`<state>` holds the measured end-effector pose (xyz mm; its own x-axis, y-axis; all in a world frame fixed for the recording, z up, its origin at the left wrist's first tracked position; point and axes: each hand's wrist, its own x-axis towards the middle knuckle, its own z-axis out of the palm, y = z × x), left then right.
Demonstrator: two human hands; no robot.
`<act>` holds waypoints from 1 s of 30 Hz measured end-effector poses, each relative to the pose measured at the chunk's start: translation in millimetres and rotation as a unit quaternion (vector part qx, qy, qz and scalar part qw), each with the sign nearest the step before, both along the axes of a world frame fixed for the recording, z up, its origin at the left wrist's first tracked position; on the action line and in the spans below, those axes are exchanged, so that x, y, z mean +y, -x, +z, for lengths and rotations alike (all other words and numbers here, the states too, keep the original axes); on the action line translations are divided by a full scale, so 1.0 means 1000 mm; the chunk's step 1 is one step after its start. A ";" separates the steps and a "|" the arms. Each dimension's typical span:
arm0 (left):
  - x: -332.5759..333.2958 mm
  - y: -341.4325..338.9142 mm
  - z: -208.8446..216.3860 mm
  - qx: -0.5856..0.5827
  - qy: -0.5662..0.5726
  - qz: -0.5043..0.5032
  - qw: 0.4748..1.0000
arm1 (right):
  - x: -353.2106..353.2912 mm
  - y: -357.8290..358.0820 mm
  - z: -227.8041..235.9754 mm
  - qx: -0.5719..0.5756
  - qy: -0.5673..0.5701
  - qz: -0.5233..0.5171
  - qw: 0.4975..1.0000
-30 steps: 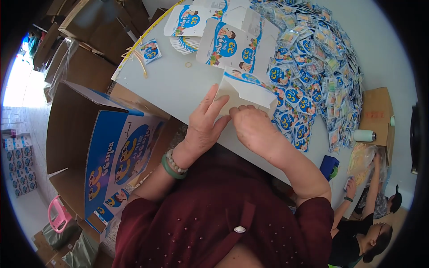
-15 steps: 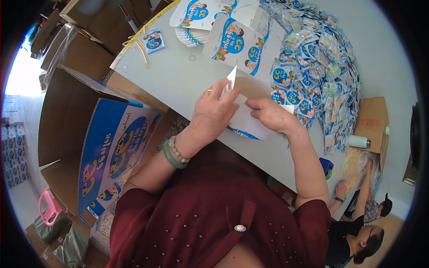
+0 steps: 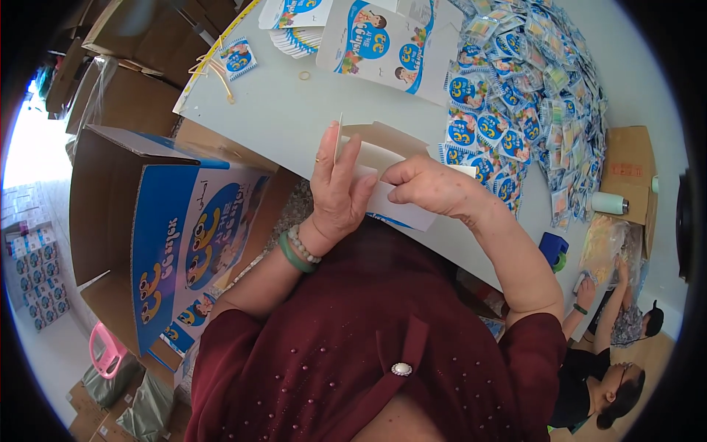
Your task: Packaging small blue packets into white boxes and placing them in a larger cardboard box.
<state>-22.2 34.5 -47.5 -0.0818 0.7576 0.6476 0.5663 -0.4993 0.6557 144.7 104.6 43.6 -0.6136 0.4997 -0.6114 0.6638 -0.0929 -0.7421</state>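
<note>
A small folding carton (image 3: 412,211), white inside with blue print along its lower edge, stands part-folded at the table's near edge with its flaps up. My left hand (image 3: 335,180) is at its left side, fingers stretched upward against a thin upright flap seen edge-on. My right hand (image 3: 434,188) is closed at the carton's near right wall, thumb and bent forefinger on the card; its other fingers are curled out of sight. Beyond the carton lies a flattened printed carton (image 3: 375,44) in white and blue. The bottom of the carton I work on is hidden.
A big heap of small printed sachets (image 3: 508,110) covers the table's right side. One spiral-edged packet (image 3: 238,59) and a rubber band (image 3: 304,75) lie at left. A large open cardboard box (image 3: 166,243) stands left of the table. Co-workers (image 3: 607,390) are at lower right.
My left hand has shifted left and its fingers have straightened along the flap, which now stands more upright. My right hand stays at the carton's near wall. The whole view has shifted slightly.
</note>
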 end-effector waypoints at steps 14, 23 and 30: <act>-0.026 0.017 0.003 0.243 -0.123 -0.032 0.962 | -0.013 0.006 -0.008 -0.068 -0.173 0.129 0.974; -0.032 0.021 0.009 0.430 -0.028 -0.002 0.903 | -0.055 -0.006 0.018 -0.063 -0.562 0.124 0.816; -0.028 0.014 0.014 0.432 -0.061 -0.014 0.900 | -0.093 -0.033 -0.045 -0.118 -0.600 0.123 0.781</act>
<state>-36.5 6.7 -33.8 0.5109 0.6698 0.5389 0.8239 -0.5603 -0.0848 178.0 11.4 -1.7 -0.7222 0.6848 0.0971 0.6836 0.7281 -0.0507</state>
